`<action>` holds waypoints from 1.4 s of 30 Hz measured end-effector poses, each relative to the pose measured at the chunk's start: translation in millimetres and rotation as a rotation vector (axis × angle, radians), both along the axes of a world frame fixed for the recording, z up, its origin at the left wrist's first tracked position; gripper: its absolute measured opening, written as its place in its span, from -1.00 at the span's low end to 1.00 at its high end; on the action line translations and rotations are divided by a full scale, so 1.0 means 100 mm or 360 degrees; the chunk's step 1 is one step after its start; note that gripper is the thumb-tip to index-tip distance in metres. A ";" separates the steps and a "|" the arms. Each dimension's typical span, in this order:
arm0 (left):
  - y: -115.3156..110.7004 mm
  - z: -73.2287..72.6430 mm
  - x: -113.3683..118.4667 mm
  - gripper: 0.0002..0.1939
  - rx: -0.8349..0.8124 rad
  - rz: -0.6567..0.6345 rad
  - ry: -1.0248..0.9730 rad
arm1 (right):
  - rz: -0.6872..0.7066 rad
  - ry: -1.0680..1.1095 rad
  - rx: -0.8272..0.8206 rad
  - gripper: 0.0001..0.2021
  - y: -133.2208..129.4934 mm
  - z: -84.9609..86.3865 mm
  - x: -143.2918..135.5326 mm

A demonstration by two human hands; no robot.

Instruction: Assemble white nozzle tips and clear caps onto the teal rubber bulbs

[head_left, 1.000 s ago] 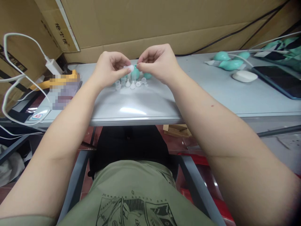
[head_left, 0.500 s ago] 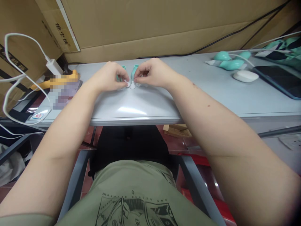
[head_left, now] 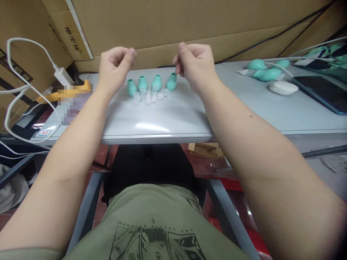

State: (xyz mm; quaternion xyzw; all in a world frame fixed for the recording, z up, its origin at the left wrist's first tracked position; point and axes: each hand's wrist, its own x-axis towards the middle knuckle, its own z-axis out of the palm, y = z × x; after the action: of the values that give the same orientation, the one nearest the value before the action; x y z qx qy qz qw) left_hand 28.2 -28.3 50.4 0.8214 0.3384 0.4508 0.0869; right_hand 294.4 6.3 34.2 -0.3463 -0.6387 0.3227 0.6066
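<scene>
Your left hand [head_left: 115,68] and right hand [head_left: 194,65] hover, fingers curled closed around nothing visible, either side of four teal narrow-necked bulbs [head_left: 142,84] standing on the table [head_left: 184,115], apparently upright to keep their mouths accessible behind small clear plastic parts [head_left: 136,97].

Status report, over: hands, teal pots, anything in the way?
Left hand, right hand: raised, curled, nothing visible in grip. Four teal pots standing in a row. Small translucent pieces close along their near side.
</scene>
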 end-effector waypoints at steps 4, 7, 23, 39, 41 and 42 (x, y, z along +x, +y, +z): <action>-0.49 0.14 0.20 -0.50 -0.0082 -0.0114 0.0013 | -0.0033 0.0372 -0.0213 -0.30 0.11 0.05 0.04; -0.71 0.18 0.30 -0.49 -0.0146 -0.0085 -0.0111 | 0.0038 0.0415 -0.0253 -0.31 0.10 0.06 0.07; -0.06 0.11 0.07 -0.83 -0.0370 0.0324 -0.0910 | 0.0118 -0.0068 -0.0055 -0.59 0.02 -0.02 0.09; 0.36 -0.09 -0.21 0.19 0.0044 0.0289 -0.0646 | 0.0209 -0.0270 -0.0007 -0.83 -0.04 0.05 0.13; 0.25 -0.09 -0.24 -0.06 0.0150 0.0109 -0.0218 | 0.0258 -0.0559 0.0133 -0.81 -0.10 0.05 0.14; 0.19 -0.10 -0.24 -0.28 0.0134 0.0041 0.0025 | 0.0291 -0.0764 0.0235 -0.77 -0.12 0.05 0.14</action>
State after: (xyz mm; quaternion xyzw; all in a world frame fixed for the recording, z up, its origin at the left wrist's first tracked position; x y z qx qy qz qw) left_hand 4.5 -8.9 40.7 0.8235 0.3304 0.4591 0.0438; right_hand 308.7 -5.8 39.1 -0.3086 -0.8146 0.2375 0.4298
